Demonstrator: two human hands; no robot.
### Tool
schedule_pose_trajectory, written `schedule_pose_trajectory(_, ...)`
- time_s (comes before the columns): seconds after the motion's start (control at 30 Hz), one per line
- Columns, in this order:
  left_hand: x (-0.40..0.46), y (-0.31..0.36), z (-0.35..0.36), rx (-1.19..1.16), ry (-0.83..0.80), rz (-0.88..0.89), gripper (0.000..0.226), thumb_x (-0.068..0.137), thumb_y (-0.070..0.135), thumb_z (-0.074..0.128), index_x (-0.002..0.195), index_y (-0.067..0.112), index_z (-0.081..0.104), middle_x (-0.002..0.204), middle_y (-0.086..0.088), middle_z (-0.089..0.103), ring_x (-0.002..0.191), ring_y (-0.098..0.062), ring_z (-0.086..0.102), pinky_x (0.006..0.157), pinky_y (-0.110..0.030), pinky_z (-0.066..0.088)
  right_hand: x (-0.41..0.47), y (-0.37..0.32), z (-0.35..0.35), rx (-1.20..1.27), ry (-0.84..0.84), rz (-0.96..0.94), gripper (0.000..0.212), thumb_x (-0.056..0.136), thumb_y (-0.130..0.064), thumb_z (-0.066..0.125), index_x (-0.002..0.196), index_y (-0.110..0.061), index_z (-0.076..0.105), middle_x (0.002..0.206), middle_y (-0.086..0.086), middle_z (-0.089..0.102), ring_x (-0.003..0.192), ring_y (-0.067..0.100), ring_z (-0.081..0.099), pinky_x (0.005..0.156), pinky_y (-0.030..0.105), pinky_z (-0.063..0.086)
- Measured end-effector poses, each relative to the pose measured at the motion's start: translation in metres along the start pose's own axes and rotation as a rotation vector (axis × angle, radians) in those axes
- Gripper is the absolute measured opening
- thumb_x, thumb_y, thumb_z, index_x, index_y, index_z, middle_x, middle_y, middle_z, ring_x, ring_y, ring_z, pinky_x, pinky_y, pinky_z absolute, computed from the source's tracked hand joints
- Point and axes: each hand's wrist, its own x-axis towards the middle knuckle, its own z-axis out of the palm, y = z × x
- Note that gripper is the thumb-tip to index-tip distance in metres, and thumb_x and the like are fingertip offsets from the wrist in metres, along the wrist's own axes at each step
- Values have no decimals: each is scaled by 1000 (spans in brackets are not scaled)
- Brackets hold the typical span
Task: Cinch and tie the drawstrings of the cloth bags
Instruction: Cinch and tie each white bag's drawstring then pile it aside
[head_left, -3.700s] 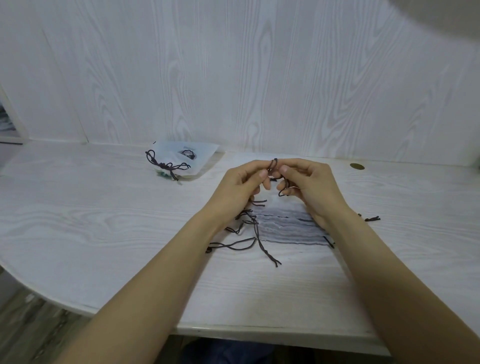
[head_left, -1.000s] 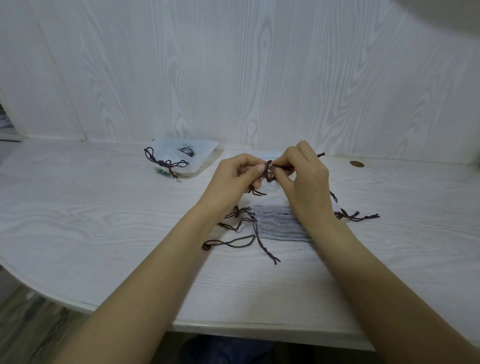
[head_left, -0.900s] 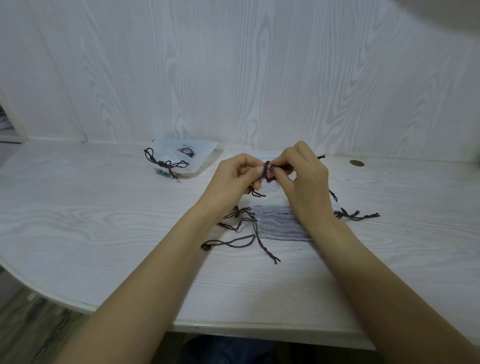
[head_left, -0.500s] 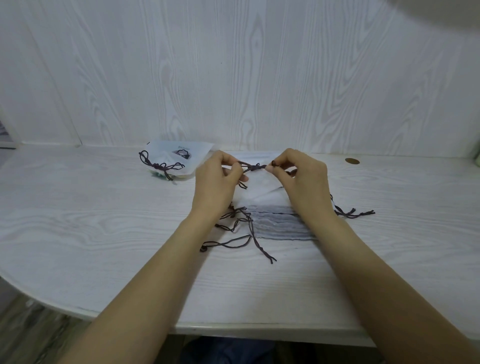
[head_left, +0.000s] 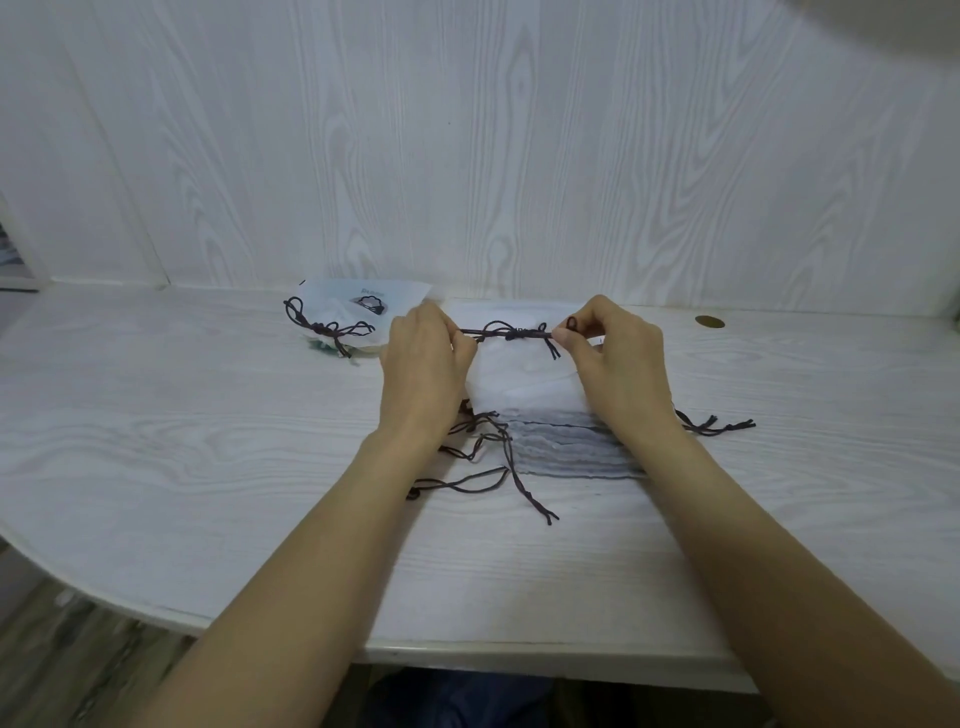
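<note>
Drawstring (head_left: 506, 332) knot: left hand (head_left: 423, 371) and right hand (head_left: 618, 364) each pinch an end; pulling evenly outward probably seats it.

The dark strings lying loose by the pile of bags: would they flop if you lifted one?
Probably floppy: the loose strings lie in wavy curls on the table. Likely light too, since they look thin. Yet the string between both hands is pulled straight, so it holds tension.
</note>
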Motion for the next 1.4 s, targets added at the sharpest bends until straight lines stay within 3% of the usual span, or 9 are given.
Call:
schedule_pose_trajectory(0.2, 1, 2, -2, 26, 14, 25, 6, 87, 2, 47, 87, 2, 54, 91, -19, 54, 90, -29, 45, 75, -33, 34, 2, -2, -2, 29, 5, 56, 13, 87, -9, 62, 77, -6, 55, 81, 12, 66, 75, 24, 56, 61, 12, 35)
schedule_pose_trajectory(0.5, 1, 3, -1, 51, 54, 72, 6, 90, 4, 46, 88, 2, 52, 93, -16, 53, 90, -27, 43, 79, -42, 38, 2, -2, -6, 54, 0, 101, 13, 87, -9, 61, 77, -6, 55, 78, 10, 65, 75, 25, 58, 58, 11, 36)
schedule_pose_trajectory(0.67, 0, -4, -2, -106, 8, 123, 5, 90, 5, 49, 86, 7, 51, 88, -9, 55, 78, -17, 46, 70, -17, 36, -1, 1, -5, 36, -33, 83, 11, 89, -12, 59, 81, -9, 53, 89, 9, 62, 71, 13, 56, 61, 10, 39)
schedule_pose_trajectory(0.8, -2, 3, 2, -268, -46, 110, 8, 93, 11, 51, 85, 14, 50, 89, 0, 58, 63, -11, 59, 56, -15, 39, -3, 0, -2, -38, -23, -7, 7, 94, -20, 53, 93, -13, 51, 105, -5, 46, 76, 14, 61, 67, 30, 45)
schedule_pose_trajectory(0.93, -5, 5, 2, -311, -65, 85, 3, 95, 24, 50, 95, 22, 47, 90, 16, 57, 51, -6, 62, 60, -29, 47, -1, 2, -3, 20, -97, 38, 10, 97, -20, 45, 92, -12, 43, 86, -1, 55, 73, 18, 65, 69, 43, 51)
schedule_pose_trajectory(1.07, 1, 7, 4, -381, 24, -47, 10, 95, 34, 46, 98, 25, 48, 96, 15, 56, 67, -14, 67, 71, -41, 52, 5, -3, -7, 90, -68, 78, 10, 98, -17, 45, 91, -10, 42, 82, 0, 55, 78, 19, 66, 62, 13, 42)
schedule_pose_trajectory(1.17, 20, 13, 3, -359, -53, -225, 29, 95, 43, 40, 99, 18, 53, 111, -4, 57, 98, -25, 61, 90, -43, 46, 18, -12, -13, 186, -69, 119, 12, 98, -17, 44, 91, -8, 42, 80, -4, 54, 76, 13, 67, 58, 9, 41)
schedule_pose_trajectory(1.27, 44, 33, -8, -607, -204, -541, 38, 94, 51, 39, 112, 20, 49, 111, -4, 51, 108, -30, 54, 97, -45, 45, 34, -27, -13, 287, -62, 168, 12, 97, -17, 46, 91, -7, 45, 82, -2, 54, 77, 11, 67, 70, 20, 49)
schedule_pose_trajectory(1.4, 62, 59, -20, -843, -380, -794, 55, 84, 47, 59, 123, 20, 32, 101, -3, 42, 99, -33, 55, 72, -43, 55, 39, -35, -1, 415, -169, 286, 13, 92, -11, 53, 81, -16, 49, 87, 9, 61, 80, 21, 69, 85, 45, 54)
